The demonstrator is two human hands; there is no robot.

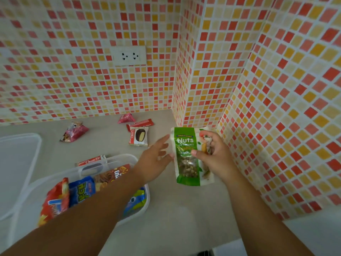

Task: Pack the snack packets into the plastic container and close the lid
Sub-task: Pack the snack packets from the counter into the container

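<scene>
Green-white nuts pouch [188, 156]; red, blue, brown packets in clear container [120, 159]; beige counter [184, 209]; orange-red-yellow mosaic wall [73, 80].

Mosaic-tiled wall [73, 34] with white double socket [129, 56] above a beige countertop [184, 209].

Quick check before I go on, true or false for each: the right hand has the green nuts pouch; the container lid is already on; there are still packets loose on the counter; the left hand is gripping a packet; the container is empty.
1. The right hand holds the green nuts pouch. True.
2. The lid is on the container. False: it lies off to the left of the open container.
3. Packets still lie loose on the counter. True: among them a Choco Pie packet.
4. The left hand grips a packet. False: its fingers are straight, beside the pouch.
5. The container is empty. False: several packets lie inside.
</scene>
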